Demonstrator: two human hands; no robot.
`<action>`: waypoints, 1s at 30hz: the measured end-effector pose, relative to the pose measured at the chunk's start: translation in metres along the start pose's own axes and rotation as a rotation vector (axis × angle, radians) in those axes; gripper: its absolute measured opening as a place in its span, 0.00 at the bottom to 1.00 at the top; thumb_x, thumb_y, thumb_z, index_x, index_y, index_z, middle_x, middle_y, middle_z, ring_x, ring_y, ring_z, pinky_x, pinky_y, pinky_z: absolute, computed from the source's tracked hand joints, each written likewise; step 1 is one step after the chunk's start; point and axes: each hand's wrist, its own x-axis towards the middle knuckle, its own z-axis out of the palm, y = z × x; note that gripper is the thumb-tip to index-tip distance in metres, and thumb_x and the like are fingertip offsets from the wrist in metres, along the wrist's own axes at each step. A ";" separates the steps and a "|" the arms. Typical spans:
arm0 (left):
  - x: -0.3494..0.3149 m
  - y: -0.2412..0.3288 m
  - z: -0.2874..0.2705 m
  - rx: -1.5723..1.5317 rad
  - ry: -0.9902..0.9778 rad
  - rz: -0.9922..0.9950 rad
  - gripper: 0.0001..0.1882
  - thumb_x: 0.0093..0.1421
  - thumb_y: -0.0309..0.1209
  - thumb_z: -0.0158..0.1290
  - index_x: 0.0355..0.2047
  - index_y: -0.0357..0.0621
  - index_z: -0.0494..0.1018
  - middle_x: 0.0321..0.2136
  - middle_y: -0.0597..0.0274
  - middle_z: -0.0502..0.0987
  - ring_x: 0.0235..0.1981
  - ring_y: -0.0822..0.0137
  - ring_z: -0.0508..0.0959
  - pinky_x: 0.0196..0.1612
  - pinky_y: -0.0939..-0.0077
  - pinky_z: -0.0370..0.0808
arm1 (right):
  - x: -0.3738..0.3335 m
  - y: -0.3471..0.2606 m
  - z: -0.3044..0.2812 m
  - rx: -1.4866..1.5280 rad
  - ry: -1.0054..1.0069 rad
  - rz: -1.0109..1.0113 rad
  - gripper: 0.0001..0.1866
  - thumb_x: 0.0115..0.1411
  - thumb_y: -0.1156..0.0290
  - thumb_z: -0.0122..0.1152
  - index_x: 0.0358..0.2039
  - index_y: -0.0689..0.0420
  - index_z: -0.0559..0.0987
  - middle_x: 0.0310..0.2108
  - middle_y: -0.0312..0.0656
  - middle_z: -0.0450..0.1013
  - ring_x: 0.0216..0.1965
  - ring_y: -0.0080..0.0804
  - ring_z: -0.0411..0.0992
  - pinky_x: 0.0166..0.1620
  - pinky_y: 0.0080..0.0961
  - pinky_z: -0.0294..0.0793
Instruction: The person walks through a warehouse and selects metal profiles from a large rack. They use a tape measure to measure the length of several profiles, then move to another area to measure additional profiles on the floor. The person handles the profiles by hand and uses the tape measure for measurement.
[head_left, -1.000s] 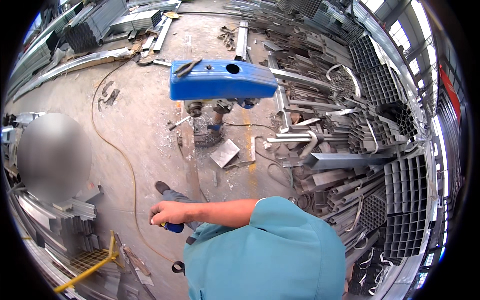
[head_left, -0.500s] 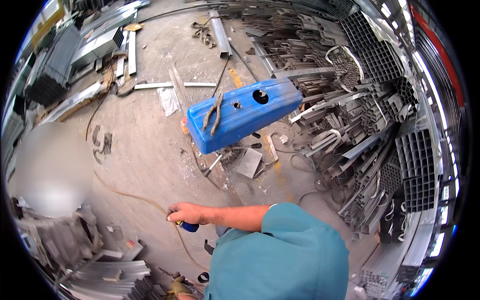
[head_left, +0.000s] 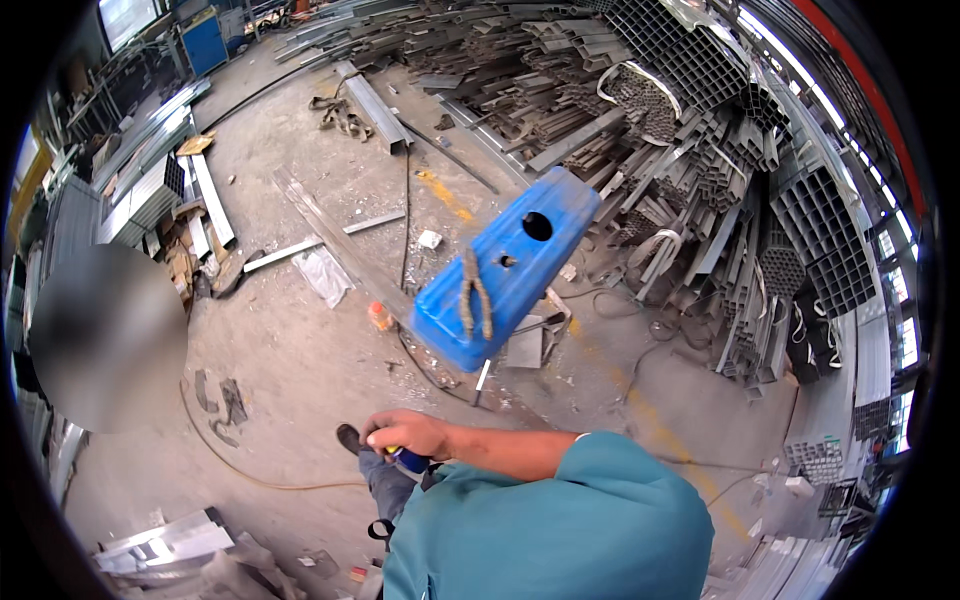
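Note:
My right hand (head_left: 408, 432) is closed round a small dark-blue and yellow object (head_left: 408, 459). Its kind is hard to make out, since the fingers cover most of it. The bare right forearm, below a teal sleeve, crosses in front of my body. My left hand is out of the picture. Beyond the right hand, and not touched by it, is a long blue plastic tank (head_left: 510, 270) with a round dark hole and a smaller one in its top. Rusty pliers (head_left: 470, 300) lie on its near end, handles toward me.
Bundled metal tubes (head_left: 690, 180) crowd the right side. A pale metal bar (head_left: 325, 240) lies across the floor, near a small orange bottle (head_left: 380, 315). A yellowish hose (head_left: 260, 482) curves at the lower left. A blurred patch hides part of the left side.
The view has turned, and the tank now stands more steeply in it. My right hand is nearer my body, still holding the object. My gloved left hand has gone out of view.

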 end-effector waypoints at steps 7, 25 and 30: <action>0.106 0.194 -0.064 0.276 -0.108 0.005 0.17 0.58 0.39 0.47 0.45 0.47 0.75 0.24 0.67 0.76 0.25 0.65 0.76 0.28 0.68 0.75 | 0.108 -0.034 0.039 0.209 0.177 0.025 0.17 0.62 0.62 0.57 0.44 0.62 0.76 0.29 0.37 0.72 0.31 0.23 0.70 0.33 0.21 0.71; 0.267 0.709 0.146 0.685 -0.175 0.181 0.13 0.53 0.26 0.59 0.41 0.43 0.81 0.23 0.62 0.78 0.24 0.65 0.76 0.27 0.67 0.72 | 0.285 -0.183 -0.147 0.682 0.667 -0.401 0.11 0.62 0.64 0.58 0.36 0.60 0.78 0.28 0.39 0.74 0.27 0.26 0.73 0.30 0.23 0.73; 0.269 0.796 0.235 0.709 -0.229 0.213 0.10 0.55 0.24 0.55 0.38 0.41 0.80 0.20 0.61 0.76 0.20 0.65 0.74 0.23 0.66 0.69 | 0.270 -0.247 -0.190 0.683 0.790 -0.511 0.11 0.63 0.65 0.57 0.39 0.59 0.77 0.29 0.39 0.74 0.27 0.26 0.73 0.30 0.23 0.74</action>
